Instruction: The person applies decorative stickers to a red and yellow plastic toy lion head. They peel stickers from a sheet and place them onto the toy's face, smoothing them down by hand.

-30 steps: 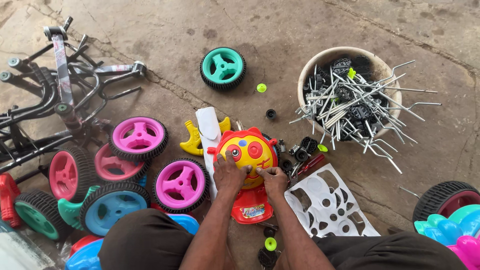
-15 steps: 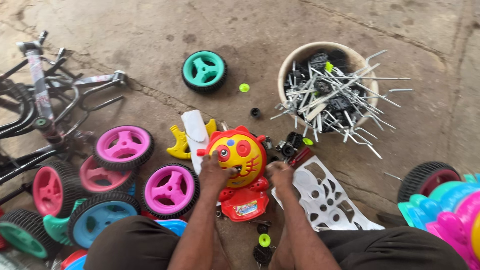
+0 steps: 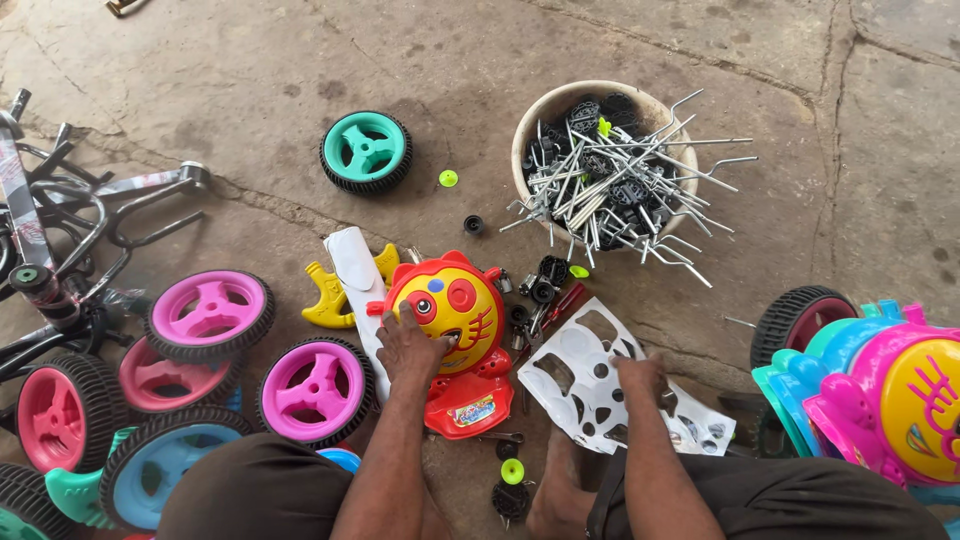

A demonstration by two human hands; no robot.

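Observation:
A yellow cat-face toy panel (image 3: 455,300) on a red base (image 3: 470,405) lies on the concrete floor between my knees. My left hand (image 3: 410,345) lies on the face's lower left side and holds it down. My right hand (image 3: 645,378) rests apart from the toy, on a white sticker sheet (image 3: 585,375) full of cut-out holes, just right of the panel. Its fingers curl down onto the sheet, and I cannot see whether they pinch anything. A red-handled screwdriver (image 3: 562,303) and small black parts lie between the toy and the sheet.
A bowl (image 3: 545,110) of bent metal rods stands at the back right. A teal wheel (image 3: 367,150) lies behind the toy. Pink wheels (image 3: 318,388), a blue wheel (image 3: 160,470) and metal frames (image 3: 60,230) crowd the left. Stacked coloured toy bodies (image 3: 890,385) fill the right.
My right hand has left the cat-face panel and moved right onto the sticker sheet. My left hand stays on the panel. The view has shifted slightly.

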